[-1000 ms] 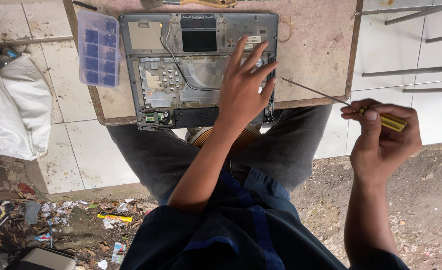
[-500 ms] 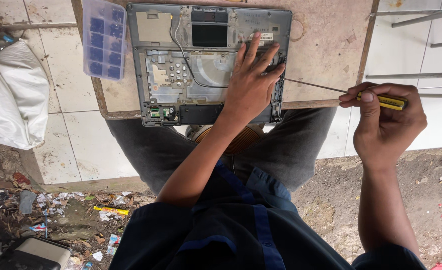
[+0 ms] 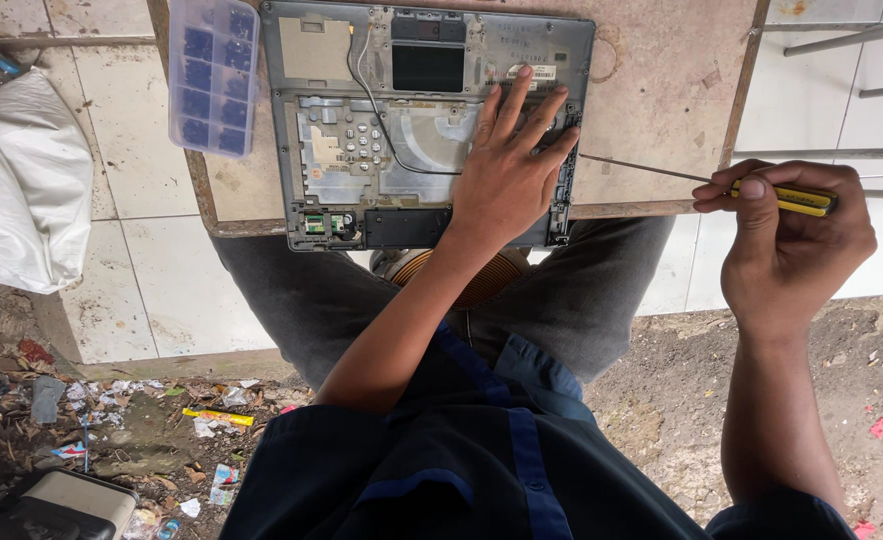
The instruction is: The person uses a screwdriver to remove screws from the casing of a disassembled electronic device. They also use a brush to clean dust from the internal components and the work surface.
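An opened grey laptop chassis [image 3: 362, 150] lies on a small wooden table [image 3: 652, 90], its inner boards, a cable and a black panel exposed. My left hand [image 3: 512, 175] rests flat on its right part, fingers spread, pressing it down. My right hand [image 3: 792, 250] is off the table's right edge and grips a yellow-handled screwdriver [image 3: 797, 200]. The thin shaft points left, and its tip is at the chassis's right edge, beside my left fingers.
A clear plastic organiser box [image 3: 212, 75] with blue compartments sits on the table's left corner. A white sack [image 3: 12, 190] lies on the tiled floor at left. Litter [image 3: 112, 420] and a grey case [image 3: 57, 505] are at lower left, with my knees under the table.
The view has shifted a little. My left hand stays pressed on the chassis. My right hand keeps the screwdriver, its tip still by the chassis's right edge.
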